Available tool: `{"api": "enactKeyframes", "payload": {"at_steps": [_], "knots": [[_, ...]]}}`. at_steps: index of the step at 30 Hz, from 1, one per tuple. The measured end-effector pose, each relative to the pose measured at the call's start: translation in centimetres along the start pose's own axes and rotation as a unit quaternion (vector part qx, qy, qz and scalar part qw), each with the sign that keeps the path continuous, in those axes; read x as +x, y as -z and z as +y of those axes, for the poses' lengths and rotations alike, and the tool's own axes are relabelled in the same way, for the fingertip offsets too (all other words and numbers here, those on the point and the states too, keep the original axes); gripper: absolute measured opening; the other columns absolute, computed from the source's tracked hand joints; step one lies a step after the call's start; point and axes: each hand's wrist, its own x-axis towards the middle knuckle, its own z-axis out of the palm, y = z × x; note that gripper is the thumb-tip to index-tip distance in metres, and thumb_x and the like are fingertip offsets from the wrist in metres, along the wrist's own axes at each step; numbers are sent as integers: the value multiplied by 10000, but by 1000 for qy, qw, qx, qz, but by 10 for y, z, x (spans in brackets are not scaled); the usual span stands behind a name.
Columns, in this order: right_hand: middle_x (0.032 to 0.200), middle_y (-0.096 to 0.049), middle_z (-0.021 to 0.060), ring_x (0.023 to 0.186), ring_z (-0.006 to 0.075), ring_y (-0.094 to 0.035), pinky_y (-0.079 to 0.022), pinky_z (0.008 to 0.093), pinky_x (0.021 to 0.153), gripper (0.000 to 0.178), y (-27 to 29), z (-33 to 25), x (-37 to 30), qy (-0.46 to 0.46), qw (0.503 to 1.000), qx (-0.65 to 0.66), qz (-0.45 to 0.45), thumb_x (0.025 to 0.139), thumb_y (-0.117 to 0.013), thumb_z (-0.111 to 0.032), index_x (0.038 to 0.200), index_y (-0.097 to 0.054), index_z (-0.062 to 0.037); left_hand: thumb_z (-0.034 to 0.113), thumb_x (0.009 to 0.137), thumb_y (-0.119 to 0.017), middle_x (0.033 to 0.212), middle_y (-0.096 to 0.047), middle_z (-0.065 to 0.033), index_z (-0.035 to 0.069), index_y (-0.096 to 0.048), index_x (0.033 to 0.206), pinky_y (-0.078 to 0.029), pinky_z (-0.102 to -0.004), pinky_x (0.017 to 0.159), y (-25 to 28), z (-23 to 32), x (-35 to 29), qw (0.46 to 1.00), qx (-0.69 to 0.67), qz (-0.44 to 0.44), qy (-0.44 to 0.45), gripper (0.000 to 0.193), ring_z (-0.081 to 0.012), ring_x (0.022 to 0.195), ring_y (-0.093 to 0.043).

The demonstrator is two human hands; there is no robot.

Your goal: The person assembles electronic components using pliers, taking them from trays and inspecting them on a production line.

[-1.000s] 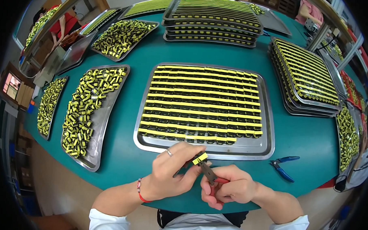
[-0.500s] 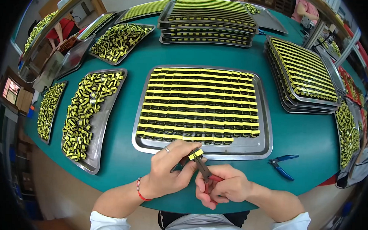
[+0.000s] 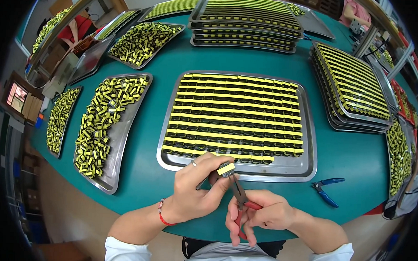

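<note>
My left hand [image 3: 193,190] pinches a small yellow-topped transformer [image 3: 226,169] between thumb and fingers, just over the near edge of the middle tray [image 3: 309,152]. Something dark shows below those fingers, too hidden to name. In my right hand [image 3: 273,212] is a pair of long-nose pliers [image 3: 238,192] with red handles. Their tips reach the near side of the transformer; whether they grip any part of it is too small to tell. Tight rows of yellow-and-black transformers [image 3: 235,116] fill most of the tray, the nearest row ending short of its right side.
Blue-handled cutters [image 3: 326,192] lie right of my right hand. Trays of loose transformers [image 3: 92,142] stand at the left. Stacked trays [image 3: 353,89] rise at the right, with another stack [image 3: 245,26] at the back. Other people sit beyond the table's far corners.
The plier jaws have come off the transformer's top down to its near side, and the handles have spread wider. The transformer's yellow face has turned more into view.
</note>
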Motion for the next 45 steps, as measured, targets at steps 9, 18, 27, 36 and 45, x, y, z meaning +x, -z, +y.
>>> {"api": "enactKeyframes", "payload": {"at_steps": [9, 18, 27, 36, 45], "knots": [[866, -588, 212, 678, 300, -632, -401, 277, 422, 357, -6, -2, -2, -13, 995, -57, 86, 699, -409, 104, 1039, -492, 39, -94, 765, -676, 840, -676, -121, -58, -660, 1082, -465, -230, 549, -1, 1, 1, 1000, 2, -1, -28, 320, -142, 666, -622], [858, -600, 102, 622, 178, -595, -392, 236, 463, 352, -12, 6, 6, 54, 990, -78, 101, 774, -437, 107, 1104, -502, 4, -19, 855, -693, 942, -687, -120, -71, -655, 1085, -501, -245, 678, -1, -1, -4, 995, -52, -10, 85, 239, -133, 805, -640], [807, -609, 106, 592, 144, -544, -432, 243, 479, 390, 6, 9, 32, 498, 522, -613, 322, 704, -815, 25, 1025, -593, 27, 55, 905, -690, 968, -680, -109, -78, -653, 1097, -497, -240, 735, -11, 15, -10, 971, -166, -56, 162, 236, -124, 851, -624], [1006, -650, 188, 696, 144, -648, -485, 230, 521, 442, 11, 20, 17, 470, 607, -564, 305, 795, -719, 77, 1211, -570, 72, 480, 1043, -324, 1045, -621, -109, -17, -582, 1265, -477, -303, 689, -16, -13, -15, 812, -529, -31, 245, 603, -158, 847, -562], [735, -617, 94, 569, 101, -561, -419, 233, 497, 392, -2, 22, 24, 361, 676, -542, 346, 782, -802, -50, 1114, -642, 83, 614, 994, -269, 1337, -539, -271, -29, -466, 1373, -376, -498, 1096, -17, -10, -7, 765, -606, -37, 217, 772, -396, 1245, -530]]}}
